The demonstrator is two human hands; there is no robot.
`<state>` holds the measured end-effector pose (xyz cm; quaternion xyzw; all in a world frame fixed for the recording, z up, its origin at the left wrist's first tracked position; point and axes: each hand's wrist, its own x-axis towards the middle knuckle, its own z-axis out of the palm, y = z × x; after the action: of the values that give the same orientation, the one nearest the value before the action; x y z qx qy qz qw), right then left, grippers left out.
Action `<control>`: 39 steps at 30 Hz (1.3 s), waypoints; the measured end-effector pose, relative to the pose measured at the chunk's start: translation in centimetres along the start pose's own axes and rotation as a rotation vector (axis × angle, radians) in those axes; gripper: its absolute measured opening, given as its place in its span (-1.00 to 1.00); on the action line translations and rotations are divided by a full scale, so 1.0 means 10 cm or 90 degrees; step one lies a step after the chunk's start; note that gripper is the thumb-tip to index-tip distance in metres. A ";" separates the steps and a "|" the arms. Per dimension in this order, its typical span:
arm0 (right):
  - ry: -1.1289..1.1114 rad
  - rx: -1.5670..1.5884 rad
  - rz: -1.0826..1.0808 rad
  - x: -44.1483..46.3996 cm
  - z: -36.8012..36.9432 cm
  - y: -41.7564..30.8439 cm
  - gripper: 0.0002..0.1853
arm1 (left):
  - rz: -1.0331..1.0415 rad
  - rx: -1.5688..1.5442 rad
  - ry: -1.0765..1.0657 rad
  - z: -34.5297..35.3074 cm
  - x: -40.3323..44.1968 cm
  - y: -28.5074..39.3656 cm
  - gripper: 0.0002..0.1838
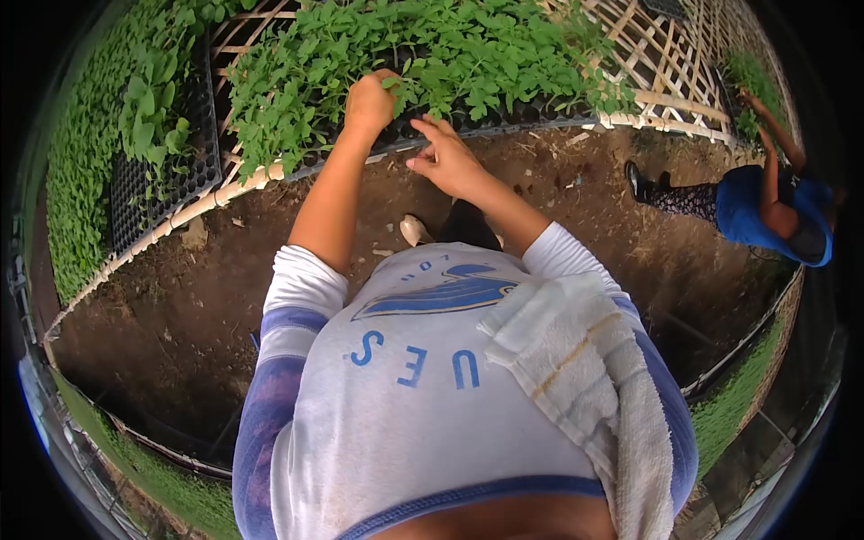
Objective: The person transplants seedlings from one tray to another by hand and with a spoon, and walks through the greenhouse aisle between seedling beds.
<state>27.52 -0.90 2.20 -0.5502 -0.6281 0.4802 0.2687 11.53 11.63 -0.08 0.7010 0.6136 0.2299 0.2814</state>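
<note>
Leafy green seedlings (486, 58) grow densely in black cell trays (400, 135) in front of me. My left hand (369, 103) is closed at the near edge of the seedlings, its fingertips partly behind leaves. What it grips, if anything, is hidden. Just right of it and a little nearer to me is my right hand (445, 157), open, thumb and fingers apart, with nothing visible in it. Its fingertips come close to the lowest leaves over the tray edge; whether they touch, I cannot tell.
A woven bamboo-slat bench (670, 63) carries the trays. Another black tray (171, 193) with broader-leaved plants is at left. A person in a blue shirt (774, 216) stands at right, reaching to the plants. Bare soil (576, 198) lies below. A towel (576, 360) hangs over my shoulder.
</note>
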 end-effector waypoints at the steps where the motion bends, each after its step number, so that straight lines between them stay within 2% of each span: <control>1: -0.003 0.001 0.000 0.07 0.06 -0.01 -0.31 | -0.026 0.007 -0.007 0.02 0.06 -0.02 -0.75; 3: 0.048 -0.090 0.082 0.21 0.14 -0.03 -0.12 | -0.055 0.013 -0.005 -0.06 0.07 0.04 -0.74; 5: 0.060 -0.051 0.080 0.28 0.18 -0.03 -0.08 | 0.009 0.052 -0.012 -0.10 0.03 0.10 -0.78; 7: 0.071 0.059 0.088 0.34 0.22 -0.01 -0.15 | -0.035 0.017 -0.023 -0.08 0.04 0.05 -0.77; 9: 0.050 0.054 0.068 0.38 0.22 -0.01 -0.19 | -0.067 0.068 -0.043 -0.06 0.09 0.00 -0.75; 11: 0.030 -0.149 -0.011 0.36 0.20 -0.01 -0.24 | -0.062 0.069 -0.032 -0.06 0.08 -0.02 -0.74; 12: 0.026 -0.152 -0.012 0.35 0.21 0.03 -0.24 | -0.054 0.073 -0.023 -0.07 0.07 -0.01 -0.73; 14: 0.054 -0.322 -0.161 0.31 0.23 0.08 -0.29 | -0.010 0.108 -0.049 -0.13 0.07 -0.05 -0.73; 15: 0.049 -0.324 -0.163 0.32 0.21 0.06 -0.29 | 0.038 0.146 -0.078 -0.16 0.07 -0.08 -0.74; 17: 0.002 -0.322 -0.019 0.33 0.16 -0.01 -0.31 | 0.028 0.099 -0.043 -0.20 0.01 -0.09 -0.73; 19: -0.015 -0.327 -0.002 0.40 0.11 -0.02 -0.33 | -0.085 0.048 -0.113 -0.34 -0.03 0.05 -0.71; 22: -0.053 -0.431 0.023 0.48 0.11 -0.04 -0.38 | -0.081 0.019 -0.116 -0.52 -0.16 0.20 -0.73; 25: -0.087 -0.437 0.007 0.50 0.05 -0.26 -0.36 | -0.088 -0.004 -0.123 -0.73 -0.39 0.34 -0.72; 30: -0.051 -0.470 -0.027 0.63 0.18 -0.04 -0.32 | -0.115 -0.036 -0.175 -1.00 -0.94 0.35 -0.72; 31: -0.035 -0.476 -0.046 0.64 0.16 0.00 -0.31 | -0.116 -0.040 -0.187 -1.01 -1.05 0.31 -0.73; 33: -0.031 -0.462 0.018 0.45 0.14 -0.23 -0.35 | -0.149 -0.055 -0.218 -0.99 -1.26 0.21 -0.73; 36: -0.065 -0.456 -0.017 0.33 0.09 -0.16 -0.38 | -0.149 -0.046 -0.224 -0.88 -1.50 -0.03 -0.73; 39: -0.100 -0.484 -0.057 0.24 0.06 -0.19 -0.39 | -0.146 -0.092 -0.172 -0.72 -1.68 -0.26 -0.69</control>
<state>25.52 1.27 3.25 -0.5443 -0.8031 0.2416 0.0173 2.47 -3.95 3.88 0.6287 0.6283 0.1434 0.4352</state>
